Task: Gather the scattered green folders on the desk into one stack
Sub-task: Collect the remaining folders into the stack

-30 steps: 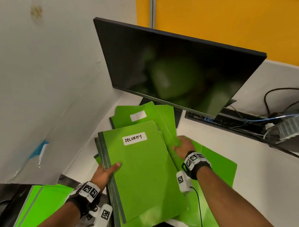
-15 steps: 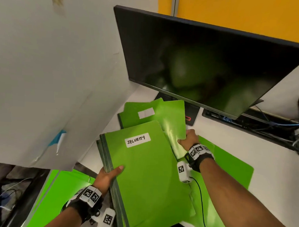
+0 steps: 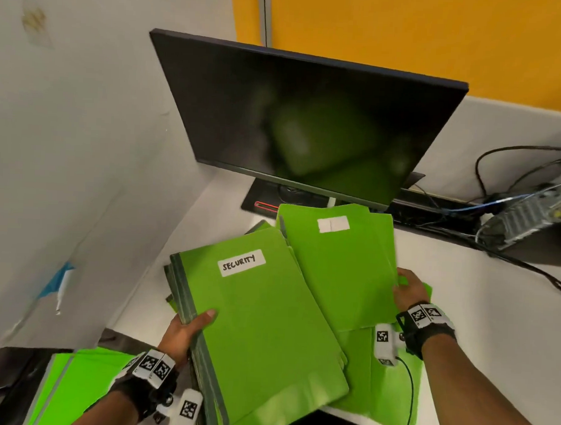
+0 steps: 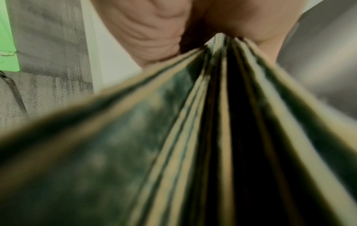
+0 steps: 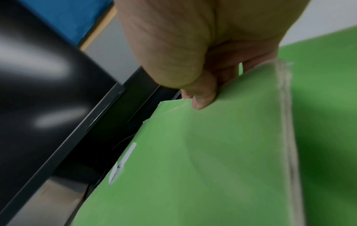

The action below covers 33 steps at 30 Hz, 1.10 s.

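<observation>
My left hand [image 3: 189, 328] grips the spine edge of a stack of green folders [image 3: 261, 327], thumb on the top one labelled SECURITY. The left wrist view shows the stack's edges [image 4: 212, 122] fanned out between thumb and fingers. My right hand [image 3: 406, 288] pinches the right edge of another green folder [image 3: 338, 266] with a blank white label, lifted and overlapping the stack's right side. In the right wrist view the thumb [image 5: 203, 97] presses on that folder [image 5: 203, 168]. One more green folder [image 3: 384, 387] lies flat on the desk beneath.
A black monitor [image 3: 302, 117] stands right behind the folders on the white desk [image 3: 477, 301]. Cables and a grey device [image 3: 526, 213] sit at the back right. A white partition [image 3: 65, 171] closes the left side. More green folders [image 3: 72, 386] lie below the desk's left edge.
My right hand has lifted the blank-labelled folder from behind the stack and swung it to the right. The left hand keeps its grip on the stack.
</observation>
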Each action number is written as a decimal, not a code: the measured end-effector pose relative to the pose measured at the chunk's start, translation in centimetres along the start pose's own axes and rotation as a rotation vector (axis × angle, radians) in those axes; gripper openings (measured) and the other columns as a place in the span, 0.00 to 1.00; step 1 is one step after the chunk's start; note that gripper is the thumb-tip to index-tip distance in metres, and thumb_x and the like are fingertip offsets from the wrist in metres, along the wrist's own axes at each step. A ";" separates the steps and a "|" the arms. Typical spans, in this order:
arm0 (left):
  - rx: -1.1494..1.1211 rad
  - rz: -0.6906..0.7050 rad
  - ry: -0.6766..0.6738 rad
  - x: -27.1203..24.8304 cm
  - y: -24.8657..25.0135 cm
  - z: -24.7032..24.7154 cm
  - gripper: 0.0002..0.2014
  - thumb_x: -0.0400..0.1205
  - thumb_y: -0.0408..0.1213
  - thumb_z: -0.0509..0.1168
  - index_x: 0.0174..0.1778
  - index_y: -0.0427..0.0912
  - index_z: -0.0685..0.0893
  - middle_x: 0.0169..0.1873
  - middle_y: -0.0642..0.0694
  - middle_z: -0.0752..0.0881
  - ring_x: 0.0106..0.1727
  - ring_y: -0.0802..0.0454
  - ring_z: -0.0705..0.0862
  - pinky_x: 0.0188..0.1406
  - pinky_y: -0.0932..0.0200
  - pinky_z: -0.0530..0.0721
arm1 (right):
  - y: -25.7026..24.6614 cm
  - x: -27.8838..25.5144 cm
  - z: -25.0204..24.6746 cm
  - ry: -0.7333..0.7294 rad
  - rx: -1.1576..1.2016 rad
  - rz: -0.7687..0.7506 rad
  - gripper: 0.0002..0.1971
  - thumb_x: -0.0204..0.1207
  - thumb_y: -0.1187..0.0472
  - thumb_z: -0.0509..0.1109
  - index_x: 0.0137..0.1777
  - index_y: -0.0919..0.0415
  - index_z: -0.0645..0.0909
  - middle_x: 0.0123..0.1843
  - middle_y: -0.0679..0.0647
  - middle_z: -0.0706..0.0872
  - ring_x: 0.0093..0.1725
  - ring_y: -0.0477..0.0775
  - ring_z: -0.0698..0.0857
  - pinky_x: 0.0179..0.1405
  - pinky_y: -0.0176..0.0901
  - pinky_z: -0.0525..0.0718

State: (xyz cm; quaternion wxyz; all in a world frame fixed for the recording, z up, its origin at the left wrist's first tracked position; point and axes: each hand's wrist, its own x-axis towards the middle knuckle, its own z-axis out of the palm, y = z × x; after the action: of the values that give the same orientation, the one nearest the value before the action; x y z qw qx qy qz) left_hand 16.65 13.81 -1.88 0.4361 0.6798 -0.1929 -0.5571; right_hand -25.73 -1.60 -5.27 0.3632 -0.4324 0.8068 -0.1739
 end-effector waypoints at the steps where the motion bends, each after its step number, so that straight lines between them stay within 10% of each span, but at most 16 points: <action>1: 0.003 -0.004 -0.010 0.0 0.1 0.4 0.43 0.58 0.54 0.82 0.67 0.38 0.79 0.62 0.41 0.85 0.59 0.46 0.81 0.57 0.55 0.73 | 0.6 -0.1 -0.7 0.036 0.002 0.023 0.22 0.78 0.71 0.60 0.71 0.57 0.75 0.53 0.66 0.86 0.45 0.63 0.83 0.49 0.48 0.82; 5: -0.028 -0.107 -0.034 -0.4 1.2 2.8 0.35 0.79 0.36 0.71 0.78 0.32 0.63 0.68 0.37 0.76 0.71 0.36 0.74 0.64 0.46 0.71 | 2.5 -0.7 -3.0 0.148 -0.009 0.119 0.29 0.77 0.72 0.55 0.77 0.49 0.67 0.59 0.69 0.83 0.50 0.67 0.83 0.48 0.50 0.80; 10: -0.065 -0.110 -0.001 2.9 -1.8 2.0 0.67 0.51 0.58 0.85 0.82 0.38 0.59 0.77 0.38 0.73 0.74 0.38 0.74 0.72 0.36 0.70 | 5.4 -1.3 -5.2 0.192 -0.043 0.226 0.30 0.77 0.72 0.55 0.77 0.49 0.66 0.62 0.71 0.82 0.51 0.68 0.83 0.49 0.52 0.80; 20: -0.006 -0.088 -0.038 2.6 -0.2 2.3 0.68 0.43 0.61 0.84 0.80 0.38 0.65 0.76 0.37 0.74 0.76 0.39 0.72 0.73 0.41 0.68 | 6.7 -1.1 -8.4 0.146 -0.179 0.331 0.20 0.78 0.66 0.59 0.70 0.62 0.77 0.69 0.70 0.79 0.67 0.69 0.79 0.64 0.53 0.77; 24: -0.017 -0.113 -0.033 2.5 -0.2 2.5 0.74 0.43 0.59 0.83 0.84 0.40 0.54 0.79 0.36 0.69 0.78 0.38 0.69 0.76 0.38 0.66 | 8.1 -1.6 -8.5 -0.009 -0.284 0.400 0.27 0.76 0.51 0.56 0.67 0.70 0.77 0.67 0.69 0.79 0.60 0.67 0.81 0.53 0.51 0.77; 33: 0.025 -0.115 -0.013 3.2 -0.5 2.1 0.70 0.43 0.61 0.83 0.81 0.39 0.61 0.76 0.37 0.73 0.75 0.38 0.73 0.74 0.38 0.68 | 3.7 -0.6 -8.5 0.129 -0.310 0.064 0.24 0.80 0.52 0.64 0.76 0.45 0.67 0.64 0.66 0.83 0.62 0.70 0.82 0.63 0.56 0.79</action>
State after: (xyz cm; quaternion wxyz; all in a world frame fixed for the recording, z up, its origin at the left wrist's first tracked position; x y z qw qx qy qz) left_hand 15.56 10.89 -4.13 0.3936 0.6917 -0.1633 -0.5830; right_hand -33.87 0.69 -1.42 0.2452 -0.4452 0.8589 -0.0630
